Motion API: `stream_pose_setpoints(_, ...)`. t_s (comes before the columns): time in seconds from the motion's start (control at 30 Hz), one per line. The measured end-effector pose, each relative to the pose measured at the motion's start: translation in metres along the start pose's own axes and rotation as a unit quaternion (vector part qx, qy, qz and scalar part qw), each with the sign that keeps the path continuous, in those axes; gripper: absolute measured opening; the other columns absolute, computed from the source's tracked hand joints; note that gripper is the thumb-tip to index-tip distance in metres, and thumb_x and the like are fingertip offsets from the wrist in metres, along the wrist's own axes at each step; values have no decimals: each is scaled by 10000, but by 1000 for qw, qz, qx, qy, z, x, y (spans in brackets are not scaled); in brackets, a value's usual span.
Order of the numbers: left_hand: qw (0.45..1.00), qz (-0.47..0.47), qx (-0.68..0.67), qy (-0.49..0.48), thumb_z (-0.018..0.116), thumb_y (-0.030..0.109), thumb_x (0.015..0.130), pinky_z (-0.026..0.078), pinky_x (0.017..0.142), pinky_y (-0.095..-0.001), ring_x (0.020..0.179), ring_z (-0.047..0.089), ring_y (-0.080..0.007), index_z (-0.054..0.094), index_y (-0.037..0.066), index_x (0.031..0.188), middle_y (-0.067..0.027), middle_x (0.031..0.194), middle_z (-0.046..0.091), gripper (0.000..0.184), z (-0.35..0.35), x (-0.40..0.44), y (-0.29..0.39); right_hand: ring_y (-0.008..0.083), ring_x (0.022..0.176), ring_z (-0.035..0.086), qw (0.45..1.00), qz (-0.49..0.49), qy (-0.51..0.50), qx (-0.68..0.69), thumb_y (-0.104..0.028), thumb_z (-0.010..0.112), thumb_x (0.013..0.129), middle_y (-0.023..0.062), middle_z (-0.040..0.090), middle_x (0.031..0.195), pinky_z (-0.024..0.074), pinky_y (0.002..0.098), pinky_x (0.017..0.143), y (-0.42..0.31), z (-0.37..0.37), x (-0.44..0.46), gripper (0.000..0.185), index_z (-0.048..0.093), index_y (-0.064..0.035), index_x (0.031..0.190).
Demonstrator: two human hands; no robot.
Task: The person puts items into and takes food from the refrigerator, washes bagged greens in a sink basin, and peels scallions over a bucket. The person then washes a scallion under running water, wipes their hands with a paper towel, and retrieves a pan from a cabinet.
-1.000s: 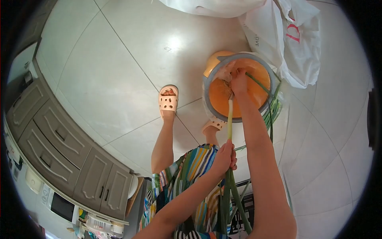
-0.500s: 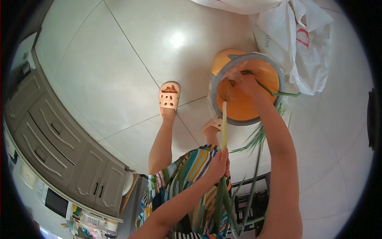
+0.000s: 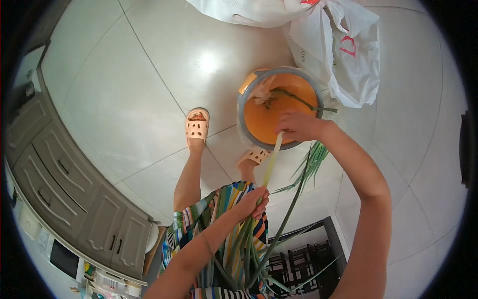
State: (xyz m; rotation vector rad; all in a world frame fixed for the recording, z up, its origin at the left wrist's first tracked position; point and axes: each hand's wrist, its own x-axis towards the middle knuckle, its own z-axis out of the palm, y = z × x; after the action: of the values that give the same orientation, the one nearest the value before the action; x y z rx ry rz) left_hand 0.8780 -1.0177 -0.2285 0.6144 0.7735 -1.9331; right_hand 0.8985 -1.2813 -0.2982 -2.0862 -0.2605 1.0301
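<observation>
On the tiled floor (image 3: 134, 94), the white plastic bags (image 3: 356, 74) lie at two o'clock from the orange bin (image 3: 254, 119), which has a grey rim and looks empty enough to work over. At the bin's five o'clock we see a bunch of green leaves (image 3: 312, 167) close to the rim. The spring onion (image 3: 270, 164) runs from the bin's six o'clock rim down toward us, its white end uppermost and its green leaves trailing over our lap. Our left hand (image 3: 251, 203) wraps around the stalk at half past six from the bin; our right hand (image 3: 297, 125) closes its fingertips on the white end at the rim. We cannot tell whether roots remain under those fingers. To work neatly, we do best to hold the stalk firm but not squeezed, stripping with a light pinch so the tender white does not snap. We should keep that end inside the rim, so bits fall in. The smallest thing, a loose leaf (image 3: 298, 98), hangs over the rim at three o'clock; tucking it in would keep it clear of our wrist.
</observation>
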Motion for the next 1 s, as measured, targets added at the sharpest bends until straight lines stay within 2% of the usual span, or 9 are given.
stream_pose_setpoints(0.03, 998, -24, -60, -20, 290, 349, 837, 317, 308, -205, 283, 297, -73, 352, 100, 695, 14, 441, 323, 293, -3, -2, 0, 236, 945, 435, 998, 9, -19, 54, -140, 486, 695, 39, 532, 915, 349, 331, 788, 0, 2, 3, 207, 551, -109, 890)
stream_pose_setpoints(0.07, 998, -23, -61, -18, 290, 349, 837, 317, 308, -205, 283, 297, -73, 352, 100, 695, 14, 441, 323, 293, -9, -4, 1, 239, 877, 477, 993, 17, -39, 107, -152, 472, 701, 60, 544, 866, 378, 322, 744, 1, 3, 6, 206, 557, -108, 883)
stream_pose_setpoints(0.1, 998, -19, -46, -25, 288, 345, 831, 317, 313, -206, 284, 299, -77, 350, 104, 671, 15, 435, 323, 295, -17, -6, 3, 239, 877, 477, 993, 15, -40, 106, -152, 472, 701, 60, 544, 866, 378, 322, 744, 0, 4, 7, 206, 557, -108, 883)
stream_pose_setpoints(0.17, 999, -14, -32, -32, 286, 340, 825, 317, 317, -207, 284, 301, -81, 347, 109, 646, 16, 428, 322, 299, -28, -11, 5, 265, 713, 512, 989, 49, -23, 141, -170, 437, 710, 107, 543, 742, 404, 335, 642, -9, 2, 3, 186, 555, -79, 822)
stream_pose_setpoints(0.37, 998, -29, 35, 34, 269, 323, 824, 320, 328, -225, 284, 301, -85, 350, 111, 614, 12, 421, 338, 309, -42, -26, 9, 289, 684, 493, 992, 65, -108, 23, -115, 419, 704, 135, 516, 688, 386, 355, 598, -42, -13, -2, 135, 506, -15, 730)
stream_pose_setpoints(0.6, 995, -30, 69, -63, 274, 318, 827, 330, 335, -235, 279, 311, -94, 397, 90, 630, 6, 399, 333, 325, -63, -28, 7, 296, 574, 492, 986, 65, -83, 132, -148, 419, 672, 136, 513, 584, 381, 359, 552, -48, -20, -12, 164, 499, -14, 619)
stream_pose_setpoints(0.7, 995, -48, 84, -33, 267, 300, 830, 327, 332, -240, 275, 308, -95, 415, 78, 622, 2, 391, 330, 338, -59, -30, 13, 307, 560, 482, 987, 72, -81, 119, -163, 436, 653, 143, 501, 564, 372, 369, 537, -49, -19, -12, 162, 493, -17, 611)
stream_pose_setpoints(0.87, 995, -60, 71, -20, 260, 301, 830, 344, 338, -252, 277, 317, -105, 404, 72, 581, -8, 395, 344, 368, -57, -30, 13, 324, 518, 458, 993, 50, 29, 106, -176, 455, 603, 151, 475, 530, 352, 392, 489, -44, -6, -4, 162, 468, -27, 539)
stream_pose_setpoints(1.0, 993, -48, 105, -15, 260, 323, 826, 373, 367, -259, 284, 330, -118, 391, 73, 565, -17, 395, 353, 385, -61, -28, 11, 322, 505, 458, 991, 74, 15, 108, -181, 464, 581, 147, 471, 515, 350, 393, 475, -45, -3, -5, 162, 469, -31, 518)
